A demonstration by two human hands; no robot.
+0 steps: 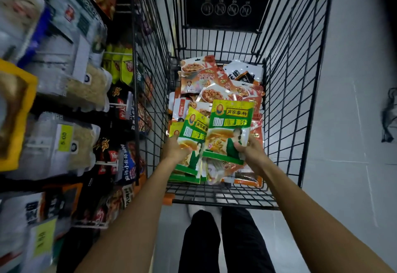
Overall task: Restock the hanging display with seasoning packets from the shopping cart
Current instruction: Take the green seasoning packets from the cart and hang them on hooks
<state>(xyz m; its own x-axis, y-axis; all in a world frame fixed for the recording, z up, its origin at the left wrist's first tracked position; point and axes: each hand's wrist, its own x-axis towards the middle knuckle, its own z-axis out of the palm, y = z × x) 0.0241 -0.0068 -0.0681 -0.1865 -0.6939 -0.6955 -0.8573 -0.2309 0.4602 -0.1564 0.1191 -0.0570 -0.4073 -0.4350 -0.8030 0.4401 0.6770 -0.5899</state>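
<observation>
Green seasoning packet (231,126) pinched by its lower corner in my right hand (250,150), a fanned stack (192,137) gripped in my left hand (176,147) — both held above orange packets (214,88) heaped in the shopping cart (290,79); the hanging display (120,105) stands left.

Cart (285,92): black-coated metal wire, matt, with a matt black plastic flap (227,19) and an orange plastic bumper (168,198). Green packets (231,126) and orange packets (194,73) are glossy plastic film, slightly crinkled, catching glare. Trousers (242,242) look like matt black cloth; floor (348,79) smooth, pale, dull sheen; tags (64,140) matt yellow paper.
</observation>
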